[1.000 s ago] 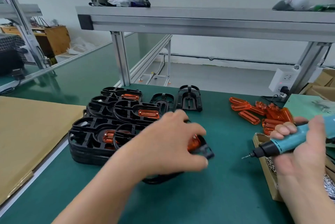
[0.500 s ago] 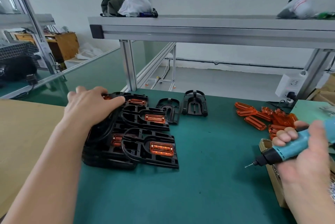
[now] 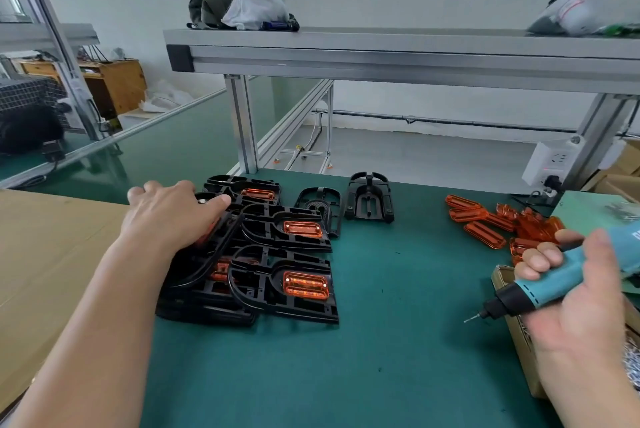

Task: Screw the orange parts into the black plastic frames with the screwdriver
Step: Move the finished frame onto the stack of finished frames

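Left hand (image 3: 173, 214), fingers extended flat atop stacked black frames (image 3: 311, 313) near counter (image 3: 398, 289) left edge; right hand (image 3: 585, 303), fingers gripping teal electric screwdriver (image 3: 550, 287) at right edge.

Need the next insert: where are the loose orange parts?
Head view: the loose orange parts lie on the green mat at far right, just beyond the right hand gripping the screwdriver, right of two empty black frames.

Orange parts (image 3: 484, 235) glossy; frames (image 3: 311, 311) prob. plastic.
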Available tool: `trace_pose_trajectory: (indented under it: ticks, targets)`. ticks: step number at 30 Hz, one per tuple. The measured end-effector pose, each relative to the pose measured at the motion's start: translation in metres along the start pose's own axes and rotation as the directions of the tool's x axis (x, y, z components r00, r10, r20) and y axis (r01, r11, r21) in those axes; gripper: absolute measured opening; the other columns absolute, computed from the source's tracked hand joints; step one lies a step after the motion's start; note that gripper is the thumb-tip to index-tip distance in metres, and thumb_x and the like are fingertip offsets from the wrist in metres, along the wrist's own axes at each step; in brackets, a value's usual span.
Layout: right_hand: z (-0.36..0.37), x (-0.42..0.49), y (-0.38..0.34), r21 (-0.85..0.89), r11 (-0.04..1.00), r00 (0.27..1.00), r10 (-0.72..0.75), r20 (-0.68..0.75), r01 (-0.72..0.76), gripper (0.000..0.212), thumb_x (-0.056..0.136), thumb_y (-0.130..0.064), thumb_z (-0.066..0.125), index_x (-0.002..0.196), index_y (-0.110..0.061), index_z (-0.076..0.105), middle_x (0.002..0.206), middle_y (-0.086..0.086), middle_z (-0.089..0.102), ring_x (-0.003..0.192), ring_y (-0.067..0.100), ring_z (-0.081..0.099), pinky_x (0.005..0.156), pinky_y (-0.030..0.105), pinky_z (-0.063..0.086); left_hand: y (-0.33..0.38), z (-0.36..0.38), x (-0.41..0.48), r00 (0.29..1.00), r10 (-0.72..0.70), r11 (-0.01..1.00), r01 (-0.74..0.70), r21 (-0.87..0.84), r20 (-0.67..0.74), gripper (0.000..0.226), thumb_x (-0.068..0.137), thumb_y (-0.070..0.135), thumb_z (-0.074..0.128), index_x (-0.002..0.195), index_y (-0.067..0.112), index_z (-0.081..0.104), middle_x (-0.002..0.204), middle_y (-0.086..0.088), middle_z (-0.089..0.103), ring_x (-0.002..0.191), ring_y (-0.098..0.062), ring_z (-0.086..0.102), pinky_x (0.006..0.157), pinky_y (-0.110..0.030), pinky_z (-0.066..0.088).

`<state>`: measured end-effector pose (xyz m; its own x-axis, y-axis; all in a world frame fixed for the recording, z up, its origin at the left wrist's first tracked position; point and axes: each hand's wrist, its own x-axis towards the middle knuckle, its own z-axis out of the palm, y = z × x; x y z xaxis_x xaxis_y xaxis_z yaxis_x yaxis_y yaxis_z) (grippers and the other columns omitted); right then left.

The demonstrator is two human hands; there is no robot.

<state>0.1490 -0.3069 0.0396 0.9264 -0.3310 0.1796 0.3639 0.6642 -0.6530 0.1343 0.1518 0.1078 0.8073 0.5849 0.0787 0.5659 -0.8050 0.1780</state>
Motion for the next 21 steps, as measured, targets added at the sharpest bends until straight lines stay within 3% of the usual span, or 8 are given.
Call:
trace_pose_trajectory:
  ticks: [12,16,21]
  targets:
    - [0.0,0.001,-0.001,0.005,1.0,1.0,0.015,-0.008,-0.015,0.029,0.105,-0.051,0.058,0.09,-0.025,0.061,0.072,-0.009,0.047,0.063,0.006,0.048,0.057,0.018,0.045,0.003,-0.008,-0.01,0.998,0.055,0.998,-0.055,0.006,-0.029,0.084,0.091,0.082,0.041,0.148,0.023,0.053,0.146,-0.021,0.05,0.138,-0.046,0.037,0.1,-0.057,0.046]
    - [0.0,0.001,-0.002,0.007,1.0,1.0,0.025,-0.017,-0.025,0.029,0.103,-0.05,0.062,0.09,-0.024,0.062,0.073,-0.007,0.046,0.063,0.008,0.048,0.056,0.019,0.046,0.027,-0.016,-0.019,0.98,0.171,0.985,-0.17,0.018,-0.1,0.074,0.092,0.077,0.046,0.139,0.021,0.059,0.14,-0.018,0.055,0.133,-0.044,0.042,0.1,-0.056,0.046]
    - [0.002,0.0,-0.003,0.0,0.999,0.999,0.043,-0.023,-0.043,0.028,0.1,-0.05,0.065,0.089,-0.024,0.065,0.072,-0.006,0.047,0.062,0.009,0.049,0.055,0.019,0.046,0.094,-0.014,-0.017,0.921,0.388,0.921,-0.387,0.035,-0.042,0.057,0.093,0.067,0.053,0.116,0.017,0.066,0.121,-0.013,0.064,0.116,-0.037,0.057,0.096,-0.048,0.052]
